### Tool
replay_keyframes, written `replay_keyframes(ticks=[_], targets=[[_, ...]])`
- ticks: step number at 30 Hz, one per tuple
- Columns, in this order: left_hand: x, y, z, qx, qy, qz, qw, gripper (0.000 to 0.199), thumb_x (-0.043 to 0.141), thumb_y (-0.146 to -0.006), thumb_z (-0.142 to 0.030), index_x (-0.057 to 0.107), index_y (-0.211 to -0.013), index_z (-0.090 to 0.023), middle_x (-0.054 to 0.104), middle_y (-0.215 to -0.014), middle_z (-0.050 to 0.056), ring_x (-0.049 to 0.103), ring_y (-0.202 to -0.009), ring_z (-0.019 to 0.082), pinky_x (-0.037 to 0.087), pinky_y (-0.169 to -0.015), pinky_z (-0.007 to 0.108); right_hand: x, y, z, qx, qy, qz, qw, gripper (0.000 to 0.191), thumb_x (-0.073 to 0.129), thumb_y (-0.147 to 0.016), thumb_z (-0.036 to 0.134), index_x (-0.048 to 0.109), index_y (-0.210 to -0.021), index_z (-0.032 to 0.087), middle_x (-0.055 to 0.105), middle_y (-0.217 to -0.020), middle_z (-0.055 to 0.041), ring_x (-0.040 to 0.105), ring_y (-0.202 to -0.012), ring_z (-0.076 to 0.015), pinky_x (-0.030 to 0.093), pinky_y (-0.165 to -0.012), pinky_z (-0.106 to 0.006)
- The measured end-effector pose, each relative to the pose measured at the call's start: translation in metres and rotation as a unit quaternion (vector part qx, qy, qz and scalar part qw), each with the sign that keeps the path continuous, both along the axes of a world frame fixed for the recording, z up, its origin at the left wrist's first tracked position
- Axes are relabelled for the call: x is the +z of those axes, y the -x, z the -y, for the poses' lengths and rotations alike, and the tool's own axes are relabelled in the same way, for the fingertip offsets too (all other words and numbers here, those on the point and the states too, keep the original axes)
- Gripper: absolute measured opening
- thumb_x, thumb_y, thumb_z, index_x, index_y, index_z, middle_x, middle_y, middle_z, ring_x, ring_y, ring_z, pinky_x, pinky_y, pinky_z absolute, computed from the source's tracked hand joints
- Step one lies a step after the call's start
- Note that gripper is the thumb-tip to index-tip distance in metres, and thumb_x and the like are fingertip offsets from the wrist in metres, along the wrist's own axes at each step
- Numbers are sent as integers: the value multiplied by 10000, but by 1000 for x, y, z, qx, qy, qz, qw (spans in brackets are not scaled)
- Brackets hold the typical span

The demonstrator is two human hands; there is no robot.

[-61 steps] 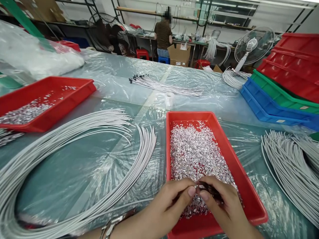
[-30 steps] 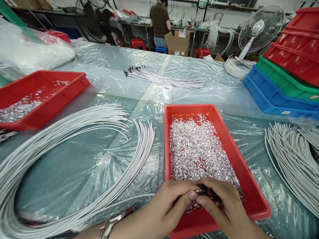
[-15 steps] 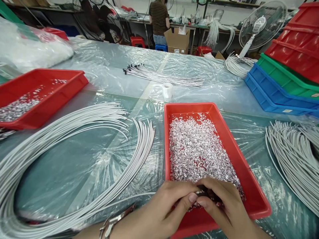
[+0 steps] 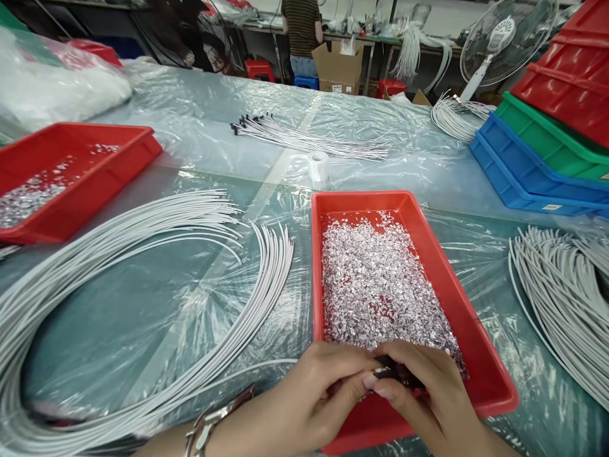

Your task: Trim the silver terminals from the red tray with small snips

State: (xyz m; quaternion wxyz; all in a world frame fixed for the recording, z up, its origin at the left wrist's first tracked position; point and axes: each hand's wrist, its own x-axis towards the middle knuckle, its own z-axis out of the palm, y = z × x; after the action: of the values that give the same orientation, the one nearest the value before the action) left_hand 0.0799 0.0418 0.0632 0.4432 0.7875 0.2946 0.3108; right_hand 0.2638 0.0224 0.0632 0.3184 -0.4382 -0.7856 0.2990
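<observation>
Over the near end of a red tray (image 4: 459, 298) full of small silvery pieces (image 4: 380, 273), my two hands meet at the fingertips. My left hand (image 4: 328, 393) is closed, thumb and index finger pinched at the end of a white cable (image 4: 266, 364) that runs in from the left. Closed around a small dark tool (image 4: 392, 371) is my right hand (image 4: 428, 387). Most of the tool is hidden by the fingers. A large loop of white cables (image 4: 118, 238) lies left of the tray.
Another red tray (image 4: 90, 190) stands at the left. Grey cables (image 4: 561, 304) lie right, below stacked bins (image 4: 537, 171). Behind are a white roll (image 4: 318, 166), black-tipped cables (image 4: 309, 136) and a fan (image 4: 502, 35). A person (image 4: 301, 32) is at the far bench.
The view has shifted slightly, so the table items sit a little higher in the picture. Both hands stay together over the tray, with almost the same grip.
</observation>
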Motion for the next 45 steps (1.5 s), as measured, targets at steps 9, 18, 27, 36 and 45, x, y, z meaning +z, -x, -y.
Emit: replay_keyframes(ticks=[9,18,27,36,45], targets=[[2,3,-1,-66,89,-17,994,253,268,-964,-211,336,-720,-202,395,-614,-48,411,-539,84,339,-541,203,1,-2,0,0,20,-10,1000,193,438,-953,390,532,-945,222,634,-723,20,588,-574,-127,408,-513,-243],[3,3,-1,-63,58,-42,995,259,264,-962,-214,412,-750,-190,456,-628,-28,440,-541,100,355,-523,219,-1,-2,0,-8,31,-18,999,182,456,-941,371,540,-913,212,622,-702,18,574,-558,-126,407,-510,-245],[4,3,1,-5,7,-41,999,236,344,-945,-204,560,-859,-167,620,-707,33,561,-602,124,421,-538,219,4,2,0,-14,31,-16,999,258,434,-948,411,565,-870,203,597,-636,23,554,-516,-117,401,-480,-237],[4,5,1,-41,21,-76,996,234,326,-937,-180,542,-849,-160,611,-693,26,551,-601,121,418,-543,213,4,2,3,-26,26,4,999,256,434,-945,451,547,-921,222,650,-716,30,619,-585,-121,440,-535,-240],[4,5,0,-50,17,-95,994,283,259,-953,-206,480,-779,-175,560,-660,11,517,-577,119,402,-529,209,5,1,3,-24,29,-11,999,236,453,-940,423,563,-918,215,645,-702,21,608,-572,-123,454,-525,-234]])
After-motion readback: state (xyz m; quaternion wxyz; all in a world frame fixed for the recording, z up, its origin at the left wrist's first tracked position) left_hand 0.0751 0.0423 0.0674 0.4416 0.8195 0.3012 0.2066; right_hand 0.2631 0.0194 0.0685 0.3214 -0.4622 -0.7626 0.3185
